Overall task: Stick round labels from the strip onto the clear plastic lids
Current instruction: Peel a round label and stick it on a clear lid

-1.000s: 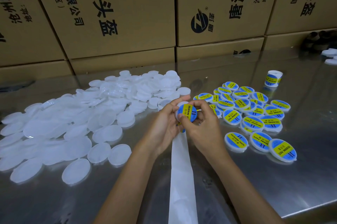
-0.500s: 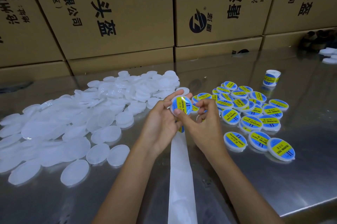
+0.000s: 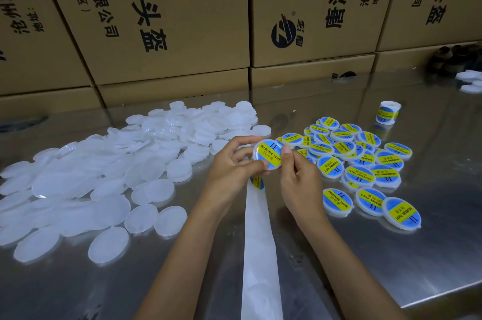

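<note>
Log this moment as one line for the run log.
step: pressing label onto lid | left hand: holds labelled lid | right hand: thumb on label | strip: hangs below | unlabelled lids: left pile

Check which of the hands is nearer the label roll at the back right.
Right. The right hand sits left of and nearer the camera than the label roll; the left hand is farther left still.

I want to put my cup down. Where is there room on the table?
Bare table shows near the front right edge, past the labelled lids. The left is crowded with plain lids; the paper strip runs down the middle.
</note>
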The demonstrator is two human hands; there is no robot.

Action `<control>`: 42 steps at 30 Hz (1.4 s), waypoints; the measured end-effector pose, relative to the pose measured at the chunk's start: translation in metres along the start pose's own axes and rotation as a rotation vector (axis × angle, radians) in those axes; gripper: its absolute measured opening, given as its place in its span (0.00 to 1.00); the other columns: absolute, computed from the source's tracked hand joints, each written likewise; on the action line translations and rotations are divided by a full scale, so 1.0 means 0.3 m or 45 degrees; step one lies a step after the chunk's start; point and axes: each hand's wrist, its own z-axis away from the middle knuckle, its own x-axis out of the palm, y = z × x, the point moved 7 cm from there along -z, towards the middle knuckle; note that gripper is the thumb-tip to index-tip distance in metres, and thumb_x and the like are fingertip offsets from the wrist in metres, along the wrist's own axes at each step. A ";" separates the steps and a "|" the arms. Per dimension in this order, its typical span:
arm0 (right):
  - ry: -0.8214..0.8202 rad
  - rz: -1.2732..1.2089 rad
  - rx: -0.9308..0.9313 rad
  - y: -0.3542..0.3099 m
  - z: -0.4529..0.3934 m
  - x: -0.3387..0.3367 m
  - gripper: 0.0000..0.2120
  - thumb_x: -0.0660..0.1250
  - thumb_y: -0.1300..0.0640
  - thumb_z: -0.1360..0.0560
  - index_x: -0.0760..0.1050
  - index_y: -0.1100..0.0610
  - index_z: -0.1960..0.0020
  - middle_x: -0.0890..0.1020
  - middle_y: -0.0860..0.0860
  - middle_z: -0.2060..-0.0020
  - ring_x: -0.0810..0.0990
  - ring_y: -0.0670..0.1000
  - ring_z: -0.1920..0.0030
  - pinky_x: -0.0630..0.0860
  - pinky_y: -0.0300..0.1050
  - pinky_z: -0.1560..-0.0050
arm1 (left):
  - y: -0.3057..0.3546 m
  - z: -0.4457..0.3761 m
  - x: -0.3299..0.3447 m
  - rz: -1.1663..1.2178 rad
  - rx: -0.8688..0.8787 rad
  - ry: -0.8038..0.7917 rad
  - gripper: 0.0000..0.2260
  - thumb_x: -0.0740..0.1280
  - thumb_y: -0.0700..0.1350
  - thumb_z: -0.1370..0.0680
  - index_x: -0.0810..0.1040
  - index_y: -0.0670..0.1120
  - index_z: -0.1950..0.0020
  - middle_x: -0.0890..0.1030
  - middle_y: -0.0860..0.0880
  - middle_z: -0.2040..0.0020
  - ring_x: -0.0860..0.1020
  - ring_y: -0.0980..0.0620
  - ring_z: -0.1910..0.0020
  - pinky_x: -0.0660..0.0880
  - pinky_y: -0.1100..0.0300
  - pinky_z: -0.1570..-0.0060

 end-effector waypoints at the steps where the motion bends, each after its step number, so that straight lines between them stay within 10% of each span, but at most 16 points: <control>1: 0.006 -0.007 -0.008 -0.001 -0.001 -0.002 0.22 0.58 0.50 0.16 0.63 0.45 0.70 0.72 0.40 0.75 0.68 0.45 0.71 0.63 0.44 0.66 | 0.004 0.000 -0.003 -0.006 0.011 0.024 0.16 0.72 0.29 0.26 0.81 0.46 0.44 0.87 0.49 0.56 0.86 0.50 0.57 0.82 0.60 0.58; 10: -0.260 -0.031 -0.078 -0.021 0.019 0.060 0.24 0.64 0.30 0.27 0.70 0.52 0.59 0.74 0.49 0.69 0.71 0.46 0.68 0.71 0.47 0.66 | 0.000 -0.004 -0.057 0.080 0.012 0.279 0.09 0.73 0.32 0.26 0.79 0.43 0.50 0.86 0.40 0.59 0.85 0.46 0.63 0.82 0.59 0.64; 28: -0.080 -0.014 -0.128 -0.035 0.006 0.005 0.15 0.60 0.52 0.17 0.71 0.53 0.63 0.72 0.45 0.72 0.68 0.46 0.69 0.68 0.46 0.66 | -0.015 0.000 0.009 -0.127 -0.004 -0.036 0.16 0.75 0.34 0.26 0.81 0.48 0.42 0.87 0.47 0.57 0.85 0.48 0.61 0.84 0.55 0.60; 42: -0.226 0.336 -0.141 -0.023 0.025 0.035 0.24 0.50 0.28 0.25 0.62 0.49 0.62 0.73 0.45 0.70 0.71 0.49 0.67 0.68 0.47 0.67 | -0.022 0.005 -0.011 -0.066 -0.022 0.091 0.06 0.70 0.40 0.20 0.85 0.48 0.48 0.88 0.49 0.56 0.87 0.50 0.57 0.82 0.59 0.65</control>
